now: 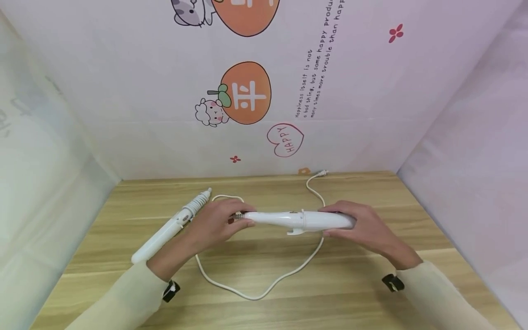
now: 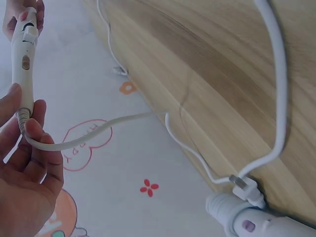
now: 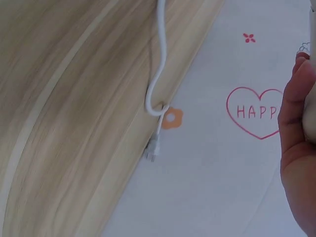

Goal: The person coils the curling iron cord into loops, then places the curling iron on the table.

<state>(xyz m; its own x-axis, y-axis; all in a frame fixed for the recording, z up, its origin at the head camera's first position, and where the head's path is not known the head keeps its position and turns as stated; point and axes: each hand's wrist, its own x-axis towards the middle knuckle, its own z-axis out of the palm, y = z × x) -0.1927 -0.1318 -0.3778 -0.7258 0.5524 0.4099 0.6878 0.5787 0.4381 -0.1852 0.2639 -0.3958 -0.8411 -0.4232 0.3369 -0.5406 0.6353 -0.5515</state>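
Observation:
A white curling iron is held level above the wooden table, its thick end to the right and a small lever projecting near its middle. My left hand pinches the cord end of the handle between thumb and fingers. Around the thick end, my right hand grips with thumb below and fingers above, covering part of it. From the handle, a white cord loops over the table to a two-pin plug at the back edge. The left wrist view shows a slide switch on the handle.
A second white curling iron lies slanted at the left, partly behind my left forearm, its cord wound round the handle. Printed white sheeting stands behind the table and along both sides.

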